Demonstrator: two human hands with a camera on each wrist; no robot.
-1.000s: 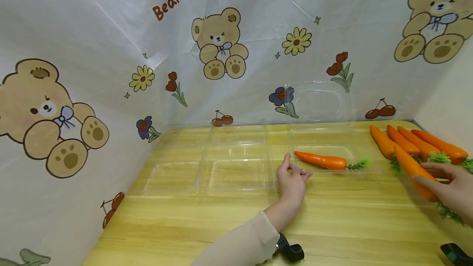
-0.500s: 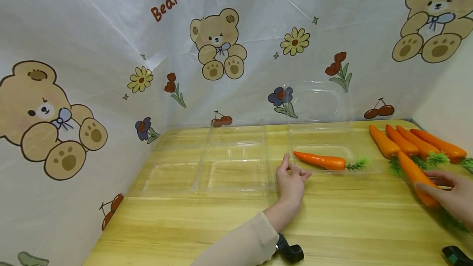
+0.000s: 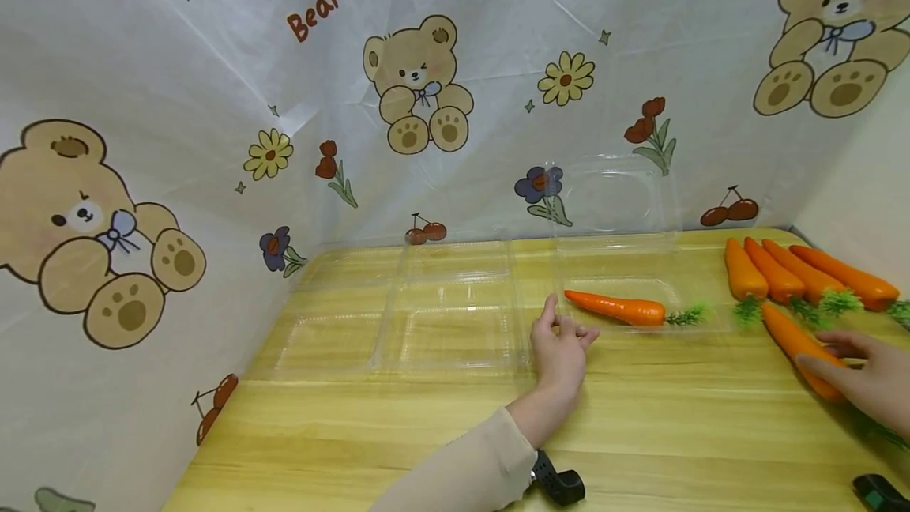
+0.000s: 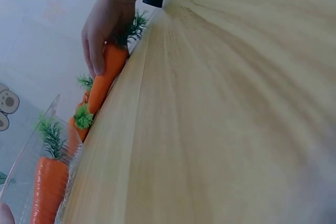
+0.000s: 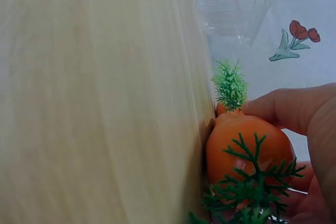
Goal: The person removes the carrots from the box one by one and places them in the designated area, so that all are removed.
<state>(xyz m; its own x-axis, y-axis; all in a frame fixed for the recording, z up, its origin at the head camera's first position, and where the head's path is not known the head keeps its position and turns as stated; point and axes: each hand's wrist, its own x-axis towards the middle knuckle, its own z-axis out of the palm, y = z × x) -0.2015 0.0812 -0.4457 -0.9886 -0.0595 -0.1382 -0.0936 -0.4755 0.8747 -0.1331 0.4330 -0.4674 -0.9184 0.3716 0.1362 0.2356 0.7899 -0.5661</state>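
My right hand [image 3: 863,374] grips an orange carrot [image 3: 799,350] with green leaves, thumb on one side and fingers on the other. This carrot is low at the table's right, and its leafy end is close to the camera in the right wrist view. My left hand [image 3: 562,358] is at the front left corner of a clear plastic container [image 3: 700,330], its fingers relaxed and apparently touching the wall. Inside that container lies one carrot [image 3: 618,308], tip to the left. The container's clear lid [image 3: 614,200] stands raised at the back.
Several more carrots [image 3: 817,271] lie side by side at the back right, leaves toward me. Two clear containers [image 3: 462,338] stand left of my left hand. A patterned cloth [image 3: 498,180] rises behind the table [image 3: 398,433].
My right hand has drawn its carrot slightly toward me and lower, away from the row. The row's leftmost carrot has turned straighter, its tip shifting right. My left hand has stayed put.
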